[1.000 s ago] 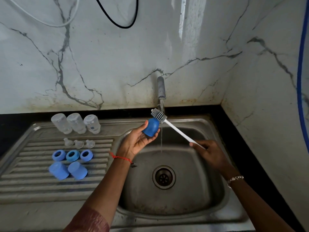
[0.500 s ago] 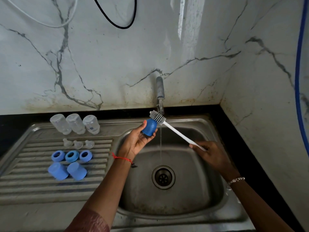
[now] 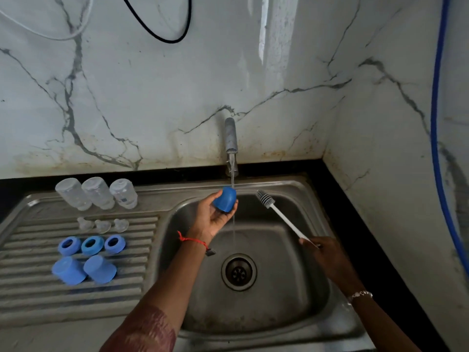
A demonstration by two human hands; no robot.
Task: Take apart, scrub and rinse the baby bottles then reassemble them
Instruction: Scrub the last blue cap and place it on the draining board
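Head view. My left grip (image 3: 213,217) is curled round a blue cap (image 3: 225,199), thumb on one side and fingertips on the other. It holds the cap over the sink (image 3: 253,318), directly under the tap (image 3: 231,135). I hold it dome-up so the thin stream (image 3: 233,229) strikes the rounded top and runs off into the basin, not onto the surface. I judge this to be the cap's rinse.

My right grip (image 3: 327,255) is clamped on the near end of the brush (image 3: 284,219), pinching its thin white handle. The brush slants up and away from me. Its head sits just right of the cap, apart from both cap and water, parked within reach without blocking the rinse.

The cap is smooth, opaque plastic, a short dome widening to an open mouth. Wet, it should be slippery, so a wrapping hold suits it. The brush head is a small ribbed grey cylinder, soft-looking, on a stiff rod.

To my left, the ribbed steel surface (image 3: 76,301) carries the other parts, sorted in rows, probably so they drain and don't mix. Three clear bottles (image 3: 97,193) stand at the back, mouth-down as far as I can tell. Then come three small clear teats (image 3: 102,226), three blue rings (image 3: 92,245), and two other caps (image 3: 83,270) nearest me.
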